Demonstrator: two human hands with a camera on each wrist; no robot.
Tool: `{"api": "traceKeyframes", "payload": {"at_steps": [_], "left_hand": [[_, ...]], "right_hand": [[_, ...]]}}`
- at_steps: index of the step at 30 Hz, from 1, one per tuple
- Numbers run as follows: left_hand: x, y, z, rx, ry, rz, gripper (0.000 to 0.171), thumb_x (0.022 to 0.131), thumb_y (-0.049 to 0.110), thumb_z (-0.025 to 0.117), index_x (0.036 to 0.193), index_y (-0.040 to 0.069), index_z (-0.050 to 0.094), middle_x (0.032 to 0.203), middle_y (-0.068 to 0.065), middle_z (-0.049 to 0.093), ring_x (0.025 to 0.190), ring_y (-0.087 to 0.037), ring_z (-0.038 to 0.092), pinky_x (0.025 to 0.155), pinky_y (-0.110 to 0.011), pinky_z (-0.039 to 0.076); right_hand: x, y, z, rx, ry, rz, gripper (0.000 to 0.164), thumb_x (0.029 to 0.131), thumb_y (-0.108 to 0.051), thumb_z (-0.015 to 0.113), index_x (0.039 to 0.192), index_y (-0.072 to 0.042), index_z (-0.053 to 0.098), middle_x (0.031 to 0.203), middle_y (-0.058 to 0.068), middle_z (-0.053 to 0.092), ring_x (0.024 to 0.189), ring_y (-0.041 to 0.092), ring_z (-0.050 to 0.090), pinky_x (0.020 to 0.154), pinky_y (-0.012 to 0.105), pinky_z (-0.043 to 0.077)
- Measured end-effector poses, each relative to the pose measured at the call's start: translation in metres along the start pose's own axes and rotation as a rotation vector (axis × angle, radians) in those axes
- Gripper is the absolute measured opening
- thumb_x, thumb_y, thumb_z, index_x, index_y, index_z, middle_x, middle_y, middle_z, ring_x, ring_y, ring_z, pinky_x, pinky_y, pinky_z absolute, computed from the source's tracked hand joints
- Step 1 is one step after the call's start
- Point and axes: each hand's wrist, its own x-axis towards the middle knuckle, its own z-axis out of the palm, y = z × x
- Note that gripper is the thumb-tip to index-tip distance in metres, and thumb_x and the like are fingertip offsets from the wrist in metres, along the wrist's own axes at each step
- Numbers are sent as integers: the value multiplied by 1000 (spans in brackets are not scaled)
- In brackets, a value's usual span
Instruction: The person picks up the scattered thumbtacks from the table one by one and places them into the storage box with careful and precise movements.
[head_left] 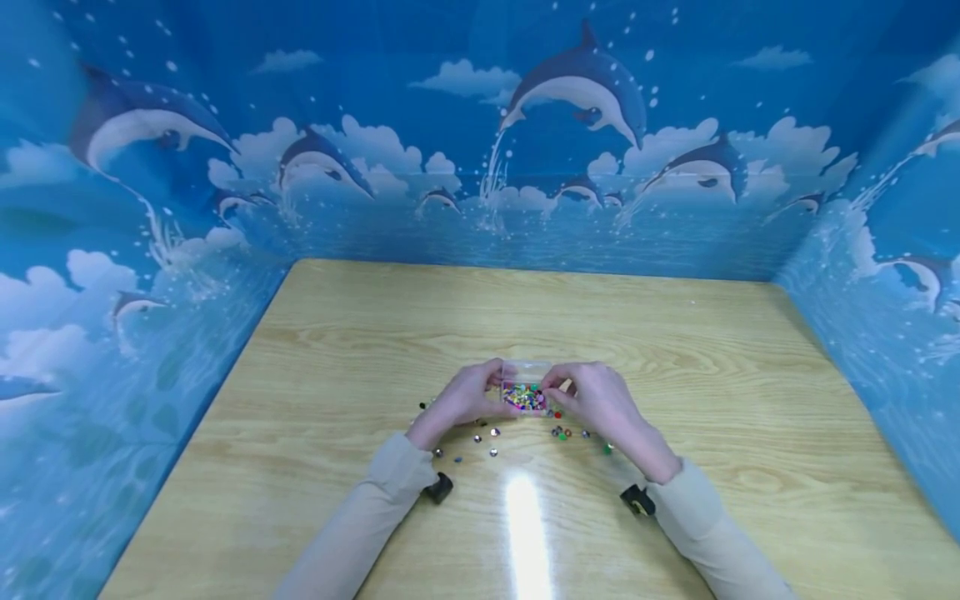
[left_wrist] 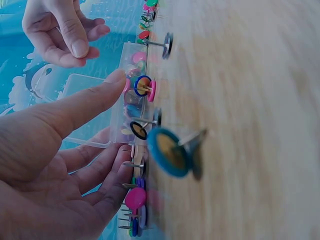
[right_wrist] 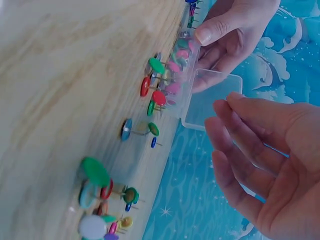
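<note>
A small clear plastic box (head_left: 523, 400) with its lid (right_wrist: 212, 95) swung back holds many colourful thumbtacks. My left hand (head_left: 474, 393) grips the box's left side, thumb at the near rim and fingers round the back. My right hand (head_left: 592, 396) hovers at the box's right edge, its fingers loosely bent and thumb close to the index fingertip. No tack shows between those fingertips in the right wrist view. Loose thumbtacks lie on the table beside both hands, among them a blue one (left_wrist: 167, 152) and a green one (right_wrist: 95, 171).
The wooden table (head_left: 360, 333) carries scattered tacks left and right of the box, several with pins sticking up or sideways. Blue dolphin-print walls (head_left: 450, 167) enclose its back and sides. Black wrist devices (head_left: 638, 500) sit at both cuffs.
</note>
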Motion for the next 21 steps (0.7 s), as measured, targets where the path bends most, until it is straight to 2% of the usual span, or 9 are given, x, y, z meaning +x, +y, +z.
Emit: {"api": "traceKeyframes", "payload": {"at_steps": [6,14,21], "left_hand": [[0,1,0,-9,-5,-21,63,78,23,88,133,14,59,130,-11,64,121,-30,59,106,-46,49],[-1,0,0,3,-2,-14,64,78,24,88,134,13,59,132,-11,64,123,-31,59,107,-46,48],[0,0,1,2,2,-23,64,77,25,88,133,14,60,131,-11,64,121,-30,59,106,-45,49]], "right_hand": [[-8,8,-10,-16,14,24,6,89,-16,78,95,-17,78,83,-2,76,64,5,63,55,23,51],[-23,37,-32,-41,43,117,9,91,-15,75,99,-13,78,82,2,75,61,8,62,44,25,43],[-32,61,-40,-110,16,133,9,87,-9,78,96,-11,78,83,5,75,63,12,63,49,27,46]]}}
